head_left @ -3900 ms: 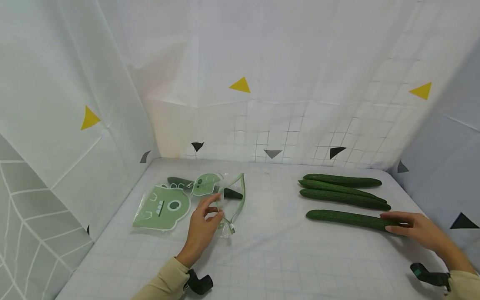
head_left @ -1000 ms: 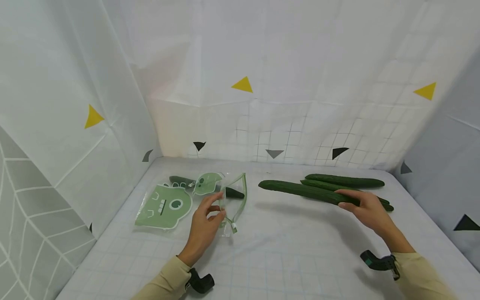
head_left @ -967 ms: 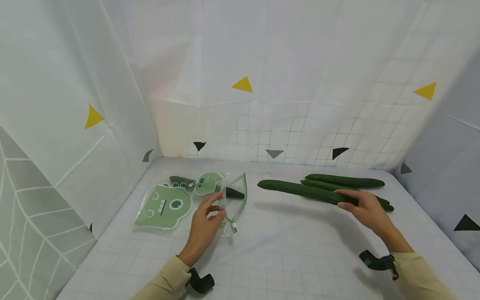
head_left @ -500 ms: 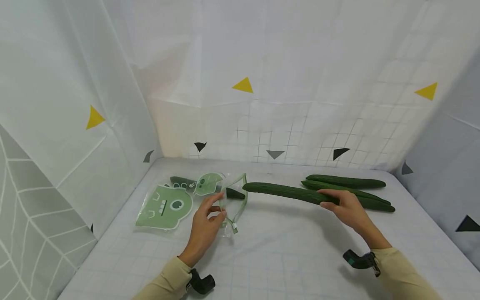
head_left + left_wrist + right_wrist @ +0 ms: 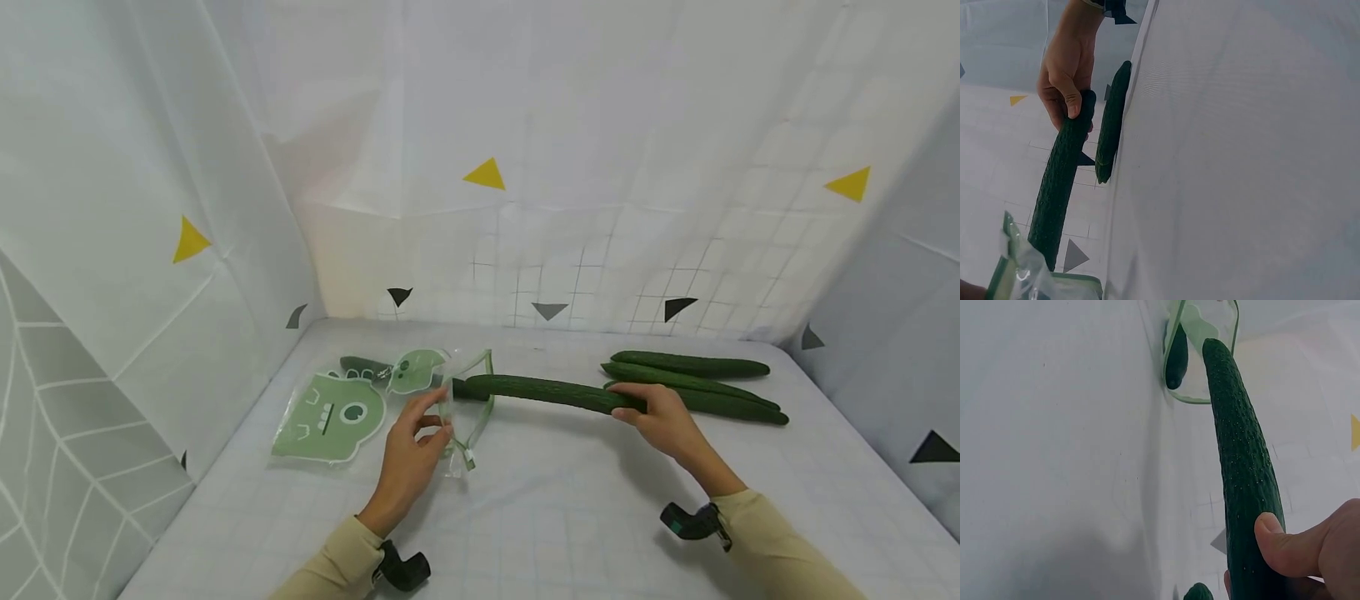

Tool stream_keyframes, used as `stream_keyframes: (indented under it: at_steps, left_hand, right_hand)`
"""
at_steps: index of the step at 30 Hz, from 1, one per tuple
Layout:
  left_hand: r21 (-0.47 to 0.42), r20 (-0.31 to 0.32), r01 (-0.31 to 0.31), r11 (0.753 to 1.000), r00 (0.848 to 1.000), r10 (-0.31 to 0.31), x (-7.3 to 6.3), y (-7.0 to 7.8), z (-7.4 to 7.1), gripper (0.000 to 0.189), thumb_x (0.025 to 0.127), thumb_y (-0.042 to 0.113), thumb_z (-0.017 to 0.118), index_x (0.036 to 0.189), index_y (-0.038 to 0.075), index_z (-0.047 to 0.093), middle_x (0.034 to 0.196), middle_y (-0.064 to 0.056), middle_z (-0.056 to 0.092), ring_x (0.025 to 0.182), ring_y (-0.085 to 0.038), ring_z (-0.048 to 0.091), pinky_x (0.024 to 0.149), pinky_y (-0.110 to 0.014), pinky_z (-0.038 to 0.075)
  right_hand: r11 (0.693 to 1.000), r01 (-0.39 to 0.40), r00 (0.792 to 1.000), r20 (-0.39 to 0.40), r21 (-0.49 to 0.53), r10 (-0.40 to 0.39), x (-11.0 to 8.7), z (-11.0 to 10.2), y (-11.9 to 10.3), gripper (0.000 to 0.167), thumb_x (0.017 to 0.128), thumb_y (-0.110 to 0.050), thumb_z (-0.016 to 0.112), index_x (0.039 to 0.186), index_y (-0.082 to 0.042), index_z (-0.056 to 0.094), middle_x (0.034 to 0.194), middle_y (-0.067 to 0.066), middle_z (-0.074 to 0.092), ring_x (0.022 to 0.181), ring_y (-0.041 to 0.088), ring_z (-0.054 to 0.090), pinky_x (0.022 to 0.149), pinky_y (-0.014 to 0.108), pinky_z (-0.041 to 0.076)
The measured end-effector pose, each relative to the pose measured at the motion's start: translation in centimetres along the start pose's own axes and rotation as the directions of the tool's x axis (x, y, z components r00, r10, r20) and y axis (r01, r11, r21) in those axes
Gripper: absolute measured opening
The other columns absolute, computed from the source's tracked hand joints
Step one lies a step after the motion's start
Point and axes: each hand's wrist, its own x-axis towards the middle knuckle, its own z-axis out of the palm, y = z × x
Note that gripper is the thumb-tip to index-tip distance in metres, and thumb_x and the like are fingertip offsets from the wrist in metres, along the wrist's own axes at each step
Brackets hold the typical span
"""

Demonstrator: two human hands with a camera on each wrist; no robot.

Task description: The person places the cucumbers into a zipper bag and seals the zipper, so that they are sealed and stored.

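My right hand (image 5: 667,423) grips one end of a long green cucumber (image 5: 555,392), held above the table. Its far tip reaches left to the open mouth of a clear zip bag (image 5: 341,417) printed with green cartoon monsters. In the right wrist view the cucumber's tip (image 5: 1217,353) overlaps the bag's green-edged opening (image 5: 1191,400). With thumb and fingers my left hand (image 5: 408,458) pinches the bag's near edge, keeping the mouth spread. Another cucumber (image 5: 363,365) lies inside the bag, partly hidden behind the print.
Several more cucumbers (image 5: 690,364) lie side by side at the right of the white table (image 5: 555,517). White cloth walls (image 5: 600,150) with yellow and black triangles rise behind and at both sides. A green slider (image 5: 470,457) sits at the bag's near corner.
My right hand took up the nearest cucumber from the right and carried it left, its tip now at the bag's mouth. My left hand has stayed at the bag.
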Motion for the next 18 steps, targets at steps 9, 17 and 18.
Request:
stream_keyframes:
  at_steps: [9,17,18]
  left_hand:
    - [0.009,0.001,0.011,1.0,1.0,-0.011,-0.1,0.2,-0.1,0.055,0.098,-0.003,0.068,0.148,0.015,0.058,0.139,-0.003,0.057,0.11,-0.024,0.061,0.087,-0.032,0.054]
    - [-0.01,0.002,-0.004,1.0,1.0,0.004,0.1,-0.1,-0.1,0.055,0.097,-0.005,0.068,0.148,0.013,0.059,0.139,-0.005,0.058,0.109,-0.027,0.062,0.085,-0.029,0.055]
    - [-0.014,0.004,-0.01,1.0,1.0,0.01,0.1,-0.1,-0.1,0.055,0.097,-0.005,0.067,0.148,0.013,0.059,0.139,-0.006,0.058,0.109,-0.028,0.062,0.084,-0.029,0.055]
  right_hand:
    - [0.999,0.031,0.999,0.019,0.01,-0.031,0.5,1.5,-1.0,0.04,0.097,-0.01,0.074,0.136,0.0,0.068,0.134,0.025,0.063,0.068,0.022,0.047,0.067,0.042,0.041]
    - [0.998,0.055,0.998,0.014,0.029,-0.056,0.9,2.8,-2.0,0.04,0.097,-0.011,0.074,0.135,0.0,0.068,0.133,0.024,0.064,0.075,0.023,0.053,0.07,0.042,0.043]
    - [0.998,0.061,0.998,0.012,0.028,-0.062,0.9,3.0,-2.1,0.04,0.097,-0.011,0.074,0.135,0.0,0.069,0.132,0.024,0.065,0.081,0.024,0.057,0.071,0.042,0.044]
